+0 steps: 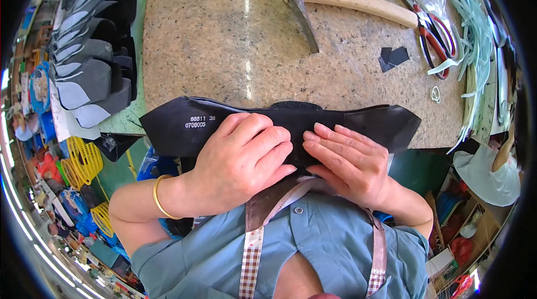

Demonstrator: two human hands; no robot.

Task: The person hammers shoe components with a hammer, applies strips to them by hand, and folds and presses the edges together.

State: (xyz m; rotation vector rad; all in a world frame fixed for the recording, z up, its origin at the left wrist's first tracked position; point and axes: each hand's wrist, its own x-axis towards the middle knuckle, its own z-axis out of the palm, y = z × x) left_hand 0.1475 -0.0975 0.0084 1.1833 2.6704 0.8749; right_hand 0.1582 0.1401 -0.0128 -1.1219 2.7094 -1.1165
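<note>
While both hands [296, 159] press it, black leather piece [184, 123] curves wide

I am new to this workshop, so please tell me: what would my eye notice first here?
First, the wide black leather piece at the near table edge, pressed by the left hand and the right hand. Behind it, a hammer with a wooden handle lies on the speckled stone table, with red-handled scissors to its right.
</note>
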